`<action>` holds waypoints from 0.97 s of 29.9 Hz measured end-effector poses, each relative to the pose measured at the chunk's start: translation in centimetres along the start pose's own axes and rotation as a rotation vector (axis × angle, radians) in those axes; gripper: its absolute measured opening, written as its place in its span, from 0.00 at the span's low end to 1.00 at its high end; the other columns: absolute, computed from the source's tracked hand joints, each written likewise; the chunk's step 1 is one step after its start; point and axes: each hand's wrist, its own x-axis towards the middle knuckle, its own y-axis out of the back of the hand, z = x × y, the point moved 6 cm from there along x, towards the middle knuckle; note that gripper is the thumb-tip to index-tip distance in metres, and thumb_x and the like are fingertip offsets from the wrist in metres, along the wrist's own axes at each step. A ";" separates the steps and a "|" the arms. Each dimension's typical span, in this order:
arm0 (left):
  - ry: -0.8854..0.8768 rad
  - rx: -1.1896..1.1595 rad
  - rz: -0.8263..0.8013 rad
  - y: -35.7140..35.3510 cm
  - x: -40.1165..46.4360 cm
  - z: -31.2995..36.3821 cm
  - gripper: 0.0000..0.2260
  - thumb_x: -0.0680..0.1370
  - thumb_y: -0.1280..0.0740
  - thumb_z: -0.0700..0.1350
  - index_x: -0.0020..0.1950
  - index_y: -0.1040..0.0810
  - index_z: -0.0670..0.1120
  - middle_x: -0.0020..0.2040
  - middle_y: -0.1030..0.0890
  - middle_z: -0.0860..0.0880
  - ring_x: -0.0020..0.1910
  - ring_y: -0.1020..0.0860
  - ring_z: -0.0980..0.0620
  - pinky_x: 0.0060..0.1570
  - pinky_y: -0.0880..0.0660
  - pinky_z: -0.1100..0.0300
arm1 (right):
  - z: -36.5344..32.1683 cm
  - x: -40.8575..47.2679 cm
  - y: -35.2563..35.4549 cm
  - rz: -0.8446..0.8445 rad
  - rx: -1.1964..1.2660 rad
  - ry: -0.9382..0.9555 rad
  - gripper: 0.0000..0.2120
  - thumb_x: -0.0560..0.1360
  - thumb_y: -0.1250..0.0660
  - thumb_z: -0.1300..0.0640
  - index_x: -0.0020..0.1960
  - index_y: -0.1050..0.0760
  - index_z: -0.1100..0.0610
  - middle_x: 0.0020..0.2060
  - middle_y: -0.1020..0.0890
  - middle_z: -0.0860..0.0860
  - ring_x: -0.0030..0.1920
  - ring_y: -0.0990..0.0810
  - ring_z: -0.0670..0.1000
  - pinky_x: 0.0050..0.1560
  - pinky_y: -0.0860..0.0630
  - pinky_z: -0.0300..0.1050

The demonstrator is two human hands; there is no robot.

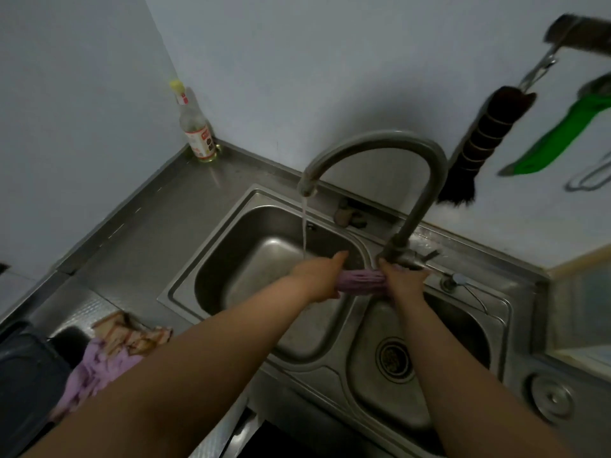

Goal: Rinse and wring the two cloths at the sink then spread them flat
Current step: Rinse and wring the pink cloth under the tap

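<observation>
A purple cloth is twisted into a tight roll above the divider of the steel double sink. My left hand grips its left end and my right hand grips its right end. A thin stream of water runs from the curved tap into the left basin, just beyond my left hand. A second cloth, purple with a tan checked part, lies crumpled on the counter at the lower left, partly hidden by my left forearm.
A glass bottle with a yellow cap stands in the back corner of the steel counter. A dark brush and a green tool hang on the wall at right. The right basin has a drain strainer.
</observation>
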 end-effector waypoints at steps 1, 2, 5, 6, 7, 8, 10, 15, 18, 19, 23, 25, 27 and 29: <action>-0.034 0.043 0.030 0.0 0.2 1.0 0.31 0.75 0.29 0.49 0.75 0.39 0.49 0.64 0.23 0.43 0.62 0.24 0.42 0.53 0.28 0.53 | -0.3 0.2 0.9 0.025 0.042 0.009 0.51 0.72 0.27 0.55 0.77 0.63 0.58 0.65 0.26 0.55 0.64 0.27 0.56 0.68 0.33 0.57; -0.057 0.066 0.054 0.1 0.2 1.8 0.24 0.76 0.31 0.49 0.70 0.33 0.47 0.62 0.22 0.43 0.60 0.23 0.42 0.50 0.28 0.53 | -0.7 0.5 1.6 0.046 0.052 0.017 0.52 0.72 0.28 0.56 0.77 0.65 0.55 0.68 0.29 0.58 0.66 0.28 0.58 0.68 0.32 0.58; -0.078 0.125 0.079 -0.1 0.3 2.3 0.16 0.78 0.33 0.51 0.62 0.27 0.46 0.58 0.21 0.43 0.57 0.22 0.43 0.51 0.27 0.52 | -2.2 -0.3 2.5 0.009 -0.022 0.040 0.51 0.71 0.28 0.54 0.77 0.64 0.49 0.69 0.30 0.61 0.64 0.26 0.61 0.64 0.28 0.59; -0.070 0.150 0.073 -0.2 0.2 2.0 0.17 0.77 0.33 0.53 0.62 0.27 0.46 0.58 0.21 0.44 0.57 0.22 0.43 0.52 0.27 0.51 | -2.4 -0.9 2.5 -0.043 -0.055 0.043 0.52 0.72 0.28 0.54 0.77 0.67 0.49 0.70 0.31 0.60 0.64 0.27 0.61 0.64 0.28 0.59; -0.056 0.164 0.071 -0.4 0.2 1.4 0.18 0.76 0.33 0.55 0.62 0.27 0.47 0.58 0.20 0.44 0.57 0.22 0.43 0.53 0.26 0.51 | -2.5 -1.5 2.4 -0.101 -0.097 0.051 0.52 0.73 0.29 0.53 0.76 0.69 0.49 0.70 0.31 0.59 0.64 0.27 0.61 0.64 0.28 0.58; -0.048 0.169 0.077 -0.5 0.1 0.8 0.19 0.76 0.32 0.57 0.62 0.26 0.49 0.58 0.20 0.45 0.57 0.21 0.43 0.53 0.26 0.51 | -2.7 -2.4 2.5 -0.145 -0.152 0.058 0.51 0.74 0.30 0.52 0.76 0.69 0.50 0.70 0.30 0.57 0.64 0.27 0.61 0.62 0.28 0.57; -0.046 0.183 0.098 -0.5 -0.4 -0.6 0.20 0.74 0.31 0.59 0.62 0.25 0.50 0.58 0.19 0.47 0.57 0.21 0.44 0.53 0.25 0.52 | -3.2 -3.7 2.5 -0.241 -0.293 0.125 0.41 0.76 0.32 0.48 0.78 0.53 0.55 0.66 0.27 0.54 0.61 0.24 0.59 0.56 0.26 0.48; -0.040 0.265 0.108 1.2 -2.1 -5.4 0.10 0.76 0.32 0.51 0.56 0.23 0.49 0.53 0.19 0.48 0.54 0.21 0.47 0.48 0.28 0.56 | -3.9 -6.4 0.3 -0.608 -0.963 0.325 0.16 0.75 0.32 0.45 0.54 0.23 0.56 0.44 0.18 0.55 0.39 0.21 0.50 0.36 0.25 0.40; -0.068 0.219 0.084 2.4 -3.7 -8.3 0.05 0.77 0.32 0.46 0.52 0.22 0.49 0.49 0.19 0.50 0.50 0.21 0.50 0.47 0.29 0.59 | -3.1 -7.1 -0.8 -0.757 -1.162 0.273 0.10 0.73 0.29 0.51 0.51 0.23 0.55 0.39 0.18 0.57 0.35 0.24 0.52 0.38 0.26 0.45; -0.076 0.210 0.076 2.5 -4.1 -9.0 0.06 0.77 0.32 0.46 0.52 0.23 0.49 0.49 0.19 0.50 0.49 0.21 0.51 0.47 0.29 0.59 | -3.1 -7.2 -1.1 -0.787 -1.202 0.266 0.07 0.73 0.29 0.54 0.49 0.23 0.55 0.41 0.17 0.59 0.37 0.23 0.53 0.40 0.25 0.47; -0.029 0.046 -0.059 1.4 -5.3 -11.1 0.11 0.75 0.30 0.52 0.48 0.23 0.46 0.43 0.20 0.49 0.43 0.21 0.51 0.47 0.25 0.58 | -4.4 -8.0 -2.6 -0.862 -0.824 0.061 0.01 0.77 0.36 0.66 0.48 0.27 0.63 0.31 0.22 0.56 0.29 0.20 0.50 0.32 0.20 0.43; 0.051 -0.254 -0.242 0.0 -6.7 -11.6 0.12 0.75 0.29 0.54 0.42 0.25 0.46 0.35 0.24 0.50 0.32 0.25 0.53 0.35 0.28 0.63 | -4.9 -8.1 -3.7 -0.781 -0.602 -0.023 0.03 0.77 0.37 0.66 0.44 0.28 0.63 0.27 0.26 0.54 0.26 0.23 0.50 0.30 0.21 0.44; 0.169 -0.728 -0.469 -2.1 -8.4 -11.3 0.17 0.71 0.28 0.58 0.43 0.27 0.46 0.32 0.27 0.52 0.27 0.30 0.56 0.29 0.31 0.66 | -5.6 -8.5 -5.3 -0.643 -0.546 0.032 0.06 0.77 0.37 0.65 0.41 0.27 0.61 0.23 0.26 0.52 0.20 0.28 0.46 0.25 0.26 0.38; 0.131 -1.231 -0.608 -3.4 -9.3 -9.6 0.26 0.64 0.27 0.65 0.47 0.25 0.45 0.33 0.26 0.52 0.27 0.29 0.58 0.27 0.31 0.68 | -6.6 -9.8 -7.5 -0.500 -0.541 0.225 0.05 0.76 0.38 0.67 0.45 0.25 0.60 0.23 0.25 0.51 0.18 0.29 0.44 0.22 0.32 0.34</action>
